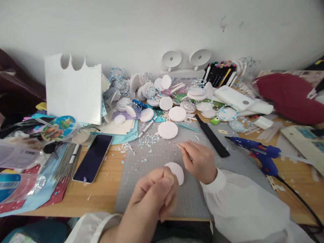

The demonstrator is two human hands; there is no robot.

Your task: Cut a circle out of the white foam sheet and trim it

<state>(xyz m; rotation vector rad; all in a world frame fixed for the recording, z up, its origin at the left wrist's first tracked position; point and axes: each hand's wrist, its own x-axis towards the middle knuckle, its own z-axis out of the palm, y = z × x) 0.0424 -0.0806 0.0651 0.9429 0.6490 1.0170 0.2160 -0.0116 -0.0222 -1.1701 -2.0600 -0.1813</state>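
Note:
My left hand (157,192) is closed in a pinch near the front of the grey cutting mat (141,172). A white foam disc (177,170) shows just behind its fingertips, partly hidden by them; whether the fingers grip it is unclear. My right hand (198,158) is above the mat, thumb and fingers pinching a thin, pointed item (175,143) too small to name. Beyond that tip lies a flat white disc (167,130), with another disc (177,114) farther back. Small white and blue scraps (149,143) are scattered on the mat's left side.
Right of the mat's middle are a black cutter (212,136) and a blue glue gun (260,152) with its cable. A phone (93,158) lies left. Behind are piled discs, markers (221,74), a white lamp (182,72) and an upright white board (73,91).

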